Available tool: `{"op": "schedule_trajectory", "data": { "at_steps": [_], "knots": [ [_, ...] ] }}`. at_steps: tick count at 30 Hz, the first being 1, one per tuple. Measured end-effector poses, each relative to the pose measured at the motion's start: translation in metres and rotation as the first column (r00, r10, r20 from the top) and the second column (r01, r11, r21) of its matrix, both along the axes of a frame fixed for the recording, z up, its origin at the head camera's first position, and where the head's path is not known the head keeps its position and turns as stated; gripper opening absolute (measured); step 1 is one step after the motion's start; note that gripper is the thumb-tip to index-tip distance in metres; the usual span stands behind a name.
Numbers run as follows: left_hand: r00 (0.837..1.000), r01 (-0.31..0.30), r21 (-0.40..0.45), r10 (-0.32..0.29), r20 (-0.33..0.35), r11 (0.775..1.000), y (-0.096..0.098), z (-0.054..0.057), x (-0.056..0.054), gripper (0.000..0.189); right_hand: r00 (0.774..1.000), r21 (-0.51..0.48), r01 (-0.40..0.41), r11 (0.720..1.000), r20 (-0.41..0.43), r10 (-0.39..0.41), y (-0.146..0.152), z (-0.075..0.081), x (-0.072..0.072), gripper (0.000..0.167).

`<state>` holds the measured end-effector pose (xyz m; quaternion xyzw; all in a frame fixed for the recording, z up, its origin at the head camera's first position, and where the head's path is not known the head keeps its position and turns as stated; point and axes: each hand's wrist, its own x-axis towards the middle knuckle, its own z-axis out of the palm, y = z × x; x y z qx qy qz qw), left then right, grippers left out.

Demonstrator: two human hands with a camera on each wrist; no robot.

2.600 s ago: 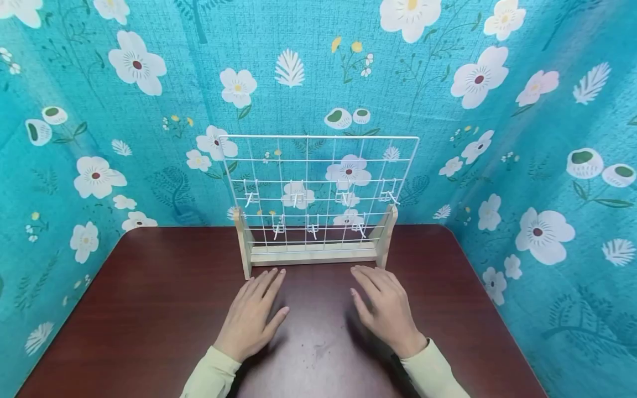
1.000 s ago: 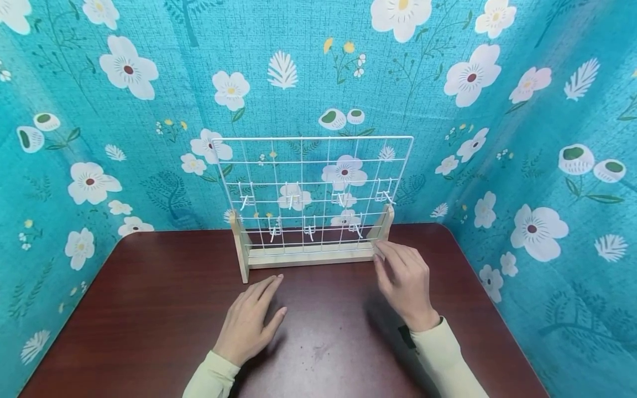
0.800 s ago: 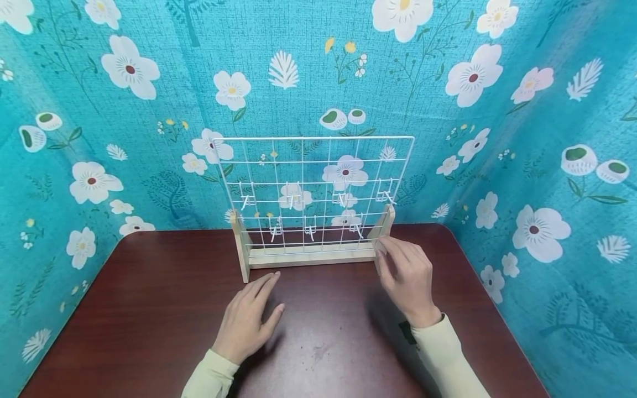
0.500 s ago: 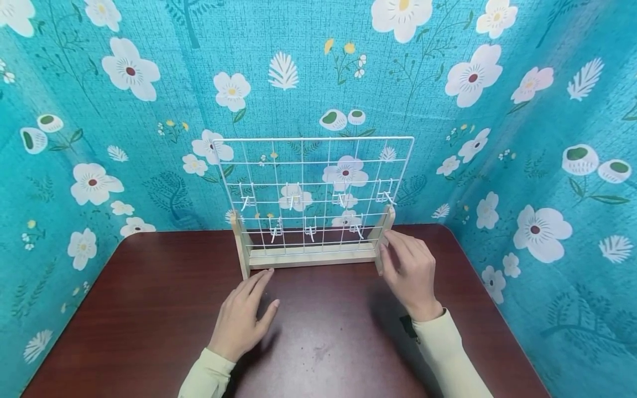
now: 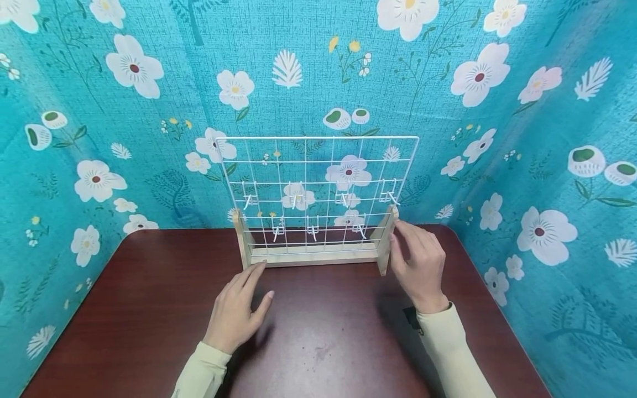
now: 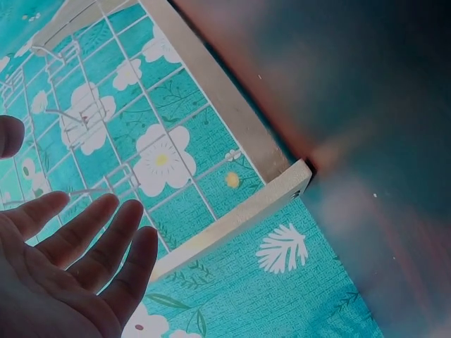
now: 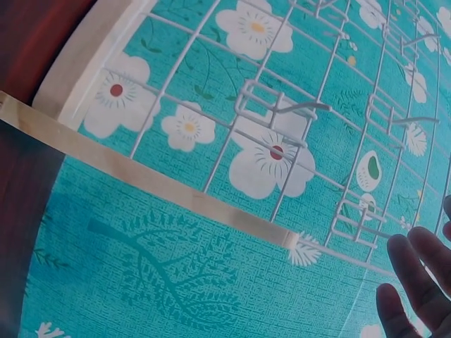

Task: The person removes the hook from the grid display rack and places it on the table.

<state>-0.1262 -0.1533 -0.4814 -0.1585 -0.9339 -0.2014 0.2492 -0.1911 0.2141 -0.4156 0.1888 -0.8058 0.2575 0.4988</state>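
Observation:
A white wire grid rack stands upright in a pale wooden base. Several white hooks hang on it in two rows. My left hand hovers palm down before the rack's left foot, fingertips overlapping the base's front edge in the head view. In the left wrist view its fingers are spread loosely beside the wooden side piece and hold nothing. By the right wooden side is my right hand, its fingertips right at that edge. The right wrist view shows relaxed fingers holding nothing.
The rack stands at the back of a dark reddish-brown table. Behind it and along both sides hangs a turquoise floral cloth. A small black item shows at the right sleeve cuff.
My right hand has moved forward and right, from in front of the base to the rack's right side. My left hand has shifted slightly left and forward. The rack stays in place.

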Motion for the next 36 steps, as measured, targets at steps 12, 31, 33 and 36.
{"op": "schedule_trajectory", "data": {
  "at_steps": [12,31,33,36],
  "knots": [
    [1.000,-0.022,0.017,0.022,-0.021,1.000,-0.008,0.004,-0.005,0.064,0.999,-0.009,0.038,0.999,0.011,-0.038,0.003,0.004,-0.006,0.030],
    [0.997,-0.065,0.047,0.067,-0.045,0.997,-0.021,0.007,-0.013,0.065,0.998,-0.037,0.054,0.998,0.019,-0.053,0.003,0.009,-0.015,0.036],
    [0.996,-0.073,0.052,0.075,-0.047,0.996,-0.023,0.008,-0.014,0.065,0.998,-0.036,0.057,0.998,0.019,-0.056,0.003,0.009,-0.015,0.037],
    [0.996,-0.077,0.054,0.079,-0.045,0.996,-0.024,0.009,-0.015,0.066,0.998,-0.032,0.061,0.998,0.016,-0.061,0.003,0.010,-0.016,0.037]
  ]
}}
